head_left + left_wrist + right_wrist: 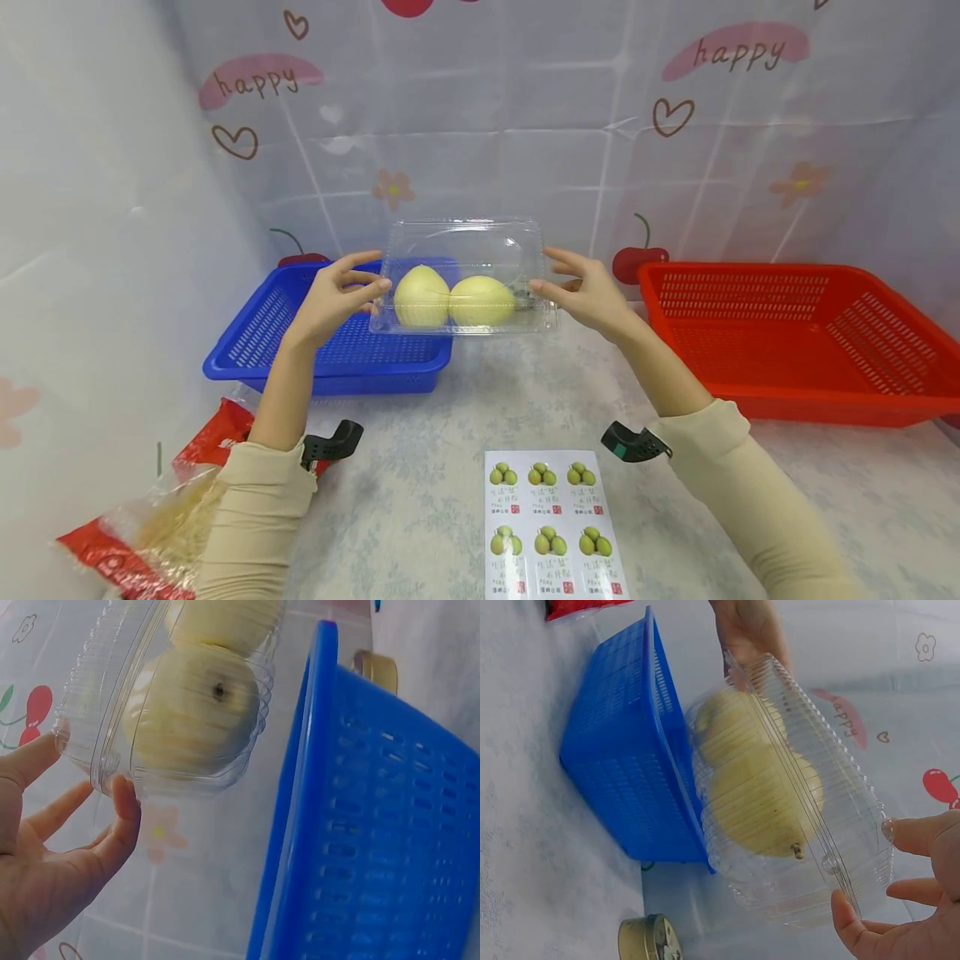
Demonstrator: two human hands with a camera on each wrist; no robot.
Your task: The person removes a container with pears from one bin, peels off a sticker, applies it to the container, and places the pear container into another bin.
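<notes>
Two pale yellow pears, one at the left (422,297) and one beside it (482,302), lie inside a clear plastic clamshell box (467,237). The box is held in the air above the table, its lid down over the pears. My left hand (330,302) grips the box's left end between thumb and fingers. At the opposite end, my right hand (592,293) pinches the box edge the same way. In the right wrist view a dark stem shows on the nearer pear (761,806). Part of the left hand is hidden behind the box there.
A blue basket (382,383) stands behind the left arm, partly under the box. On the right is a red basket (795,402). A sheet of pear stickers (551,517) lies in front. Red-and-clear plastic packets (161,529) lie at left. A round tin (649,941) shows in the right wrist view.
</notes>
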